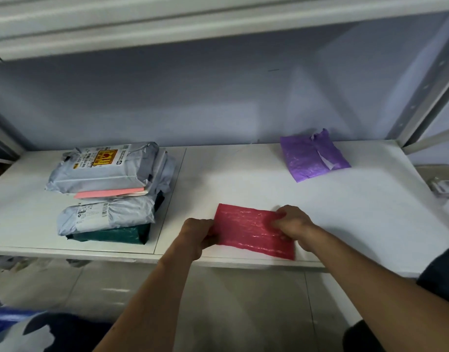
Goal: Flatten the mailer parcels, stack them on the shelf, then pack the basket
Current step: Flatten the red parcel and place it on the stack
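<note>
Red, bubble-textured plastic is seen at the lower centre of the head view: a red mailer (253, 229) is stretched out lengthwise near the front edge of the white shelf (370, 199). Its left end is gripped by the left hand (196, 233), whose fingers (205, 240) are curled round the edge. Its right end is pinched by the right hand (293, 226), with the fingers (281, 219) bent down onto the upper surface. Whether the mailer lies fully on the shelf cannot be told.

A crumpled purple mailer (312, 156) is seen at the upper right of the shelf, well apart from the hands and near the back wall. At the left of the frame a stack of grey parcels (104, 168) is piled, with printed labels on top. A pink envelope (109, 193) is sandwiched between the grey parcels, and a dark green parcel (111, 235) is seen at the bottom of the pile. Pale floor tiles (243, 313) are visible below the shelf, between the forearms.
</note>
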